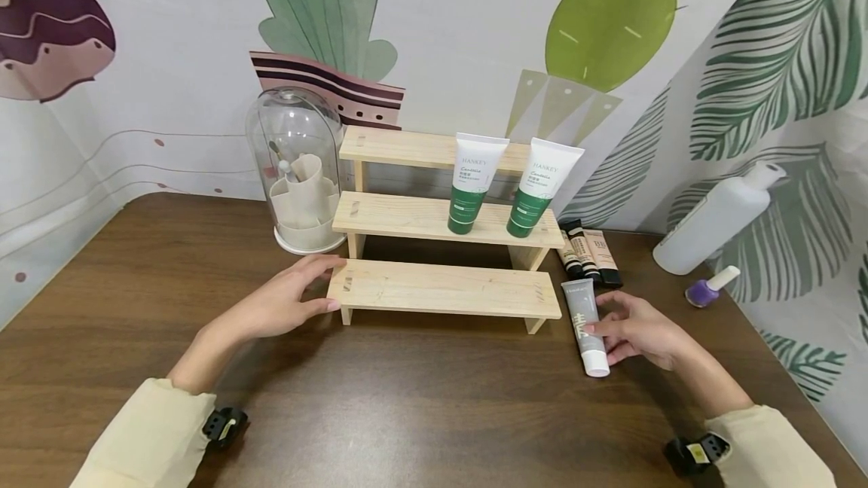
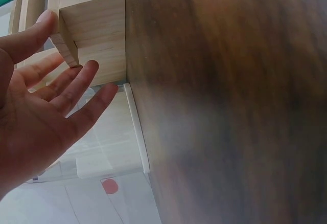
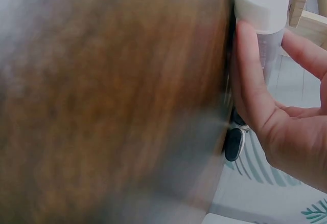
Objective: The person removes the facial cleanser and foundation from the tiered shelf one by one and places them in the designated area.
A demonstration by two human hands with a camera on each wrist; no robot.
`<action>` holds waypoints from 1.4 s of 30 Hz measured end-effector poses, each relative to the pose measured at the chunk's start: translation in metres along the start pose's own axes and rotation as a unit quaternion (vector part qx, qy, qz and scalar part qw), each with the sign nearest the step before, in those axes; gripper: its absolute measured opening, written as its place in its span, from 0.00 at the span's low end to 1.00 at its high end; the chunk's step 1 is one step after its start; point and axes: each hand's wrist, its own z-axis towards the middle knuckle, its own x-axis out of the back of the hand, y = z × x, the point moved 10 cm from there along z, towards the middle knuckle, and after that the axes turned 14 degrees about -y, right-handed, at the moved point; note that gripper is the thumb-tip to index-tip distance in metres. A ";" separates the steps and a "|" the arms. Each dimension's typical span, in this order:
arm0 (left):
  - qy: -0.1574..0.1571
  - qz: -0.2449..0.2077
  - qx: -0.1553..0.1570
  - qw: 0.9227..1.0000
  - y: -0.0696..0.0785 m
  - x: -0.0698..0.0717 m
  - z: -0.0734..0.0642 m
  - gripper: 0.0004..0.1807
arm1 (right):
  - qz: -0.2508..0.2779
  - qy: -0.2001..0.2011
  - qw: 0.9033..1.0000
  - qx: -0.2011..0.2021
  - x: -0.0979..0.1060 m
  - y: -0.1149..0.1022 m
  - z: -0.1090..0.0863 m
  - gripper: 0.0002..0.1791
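Just left of the wooden rack (image 1: pixel 441 288), on the brown table (image 1: pixel 420 405), a clear dome (image 1: pixel 288 115) over a cream organizer (image 1: pixel 305 202). At the left end of the rack's bottom tier, the left hand (image 1: pixel 281 303), fingers loosely spread and nearly straight, thumb touching the front corner, forefinger at the back one, without a firm hold. On the rack's middle tier, right of centre, two upright white-and-green tubes (image 1: pixel 468 183), well apart from each other, the second close to the tier's right end. Just right of the rack, beside its middle tier, three small tubes with black ends (image 1: pixel 588 254), lying side by side. Just off the right end of the rack's bottom tier, a grey tube (image 1: pixel 583 322), white cap towards the front; contact with the table below: impossible to tell. Around its right side, the right hand (image 1: pixel 637 330), partly closed, pinching the grey tube between thumb and fingers. Well right of the rack, a white bottle (image 1: pixel 712 224) and, slightly nearer the front, a small purple bottle (image 1: pixel 702 292) with a white cap.
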 end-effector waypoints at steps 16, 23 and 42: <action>0.001 -0.007 -0.001 1.000 -0.001 0.000 0.000 0.29 | 0.002 -0.017 1.000 0.008 0.000 0.003 -0.005 0.41; 0.003 -0.006 -0.004 1.000 -0.001 0.000 -0.001 0.29 | 0.003 -0.016 1.000 0.015 -0.001 0.001 -0.007 0.41; 0.002 0.001 -0.006 1.000 -0.001 0.000 0.001 0.30 | -0.018 -0.013 0.999 0.028 0.001 -0.002 -0.011 0.39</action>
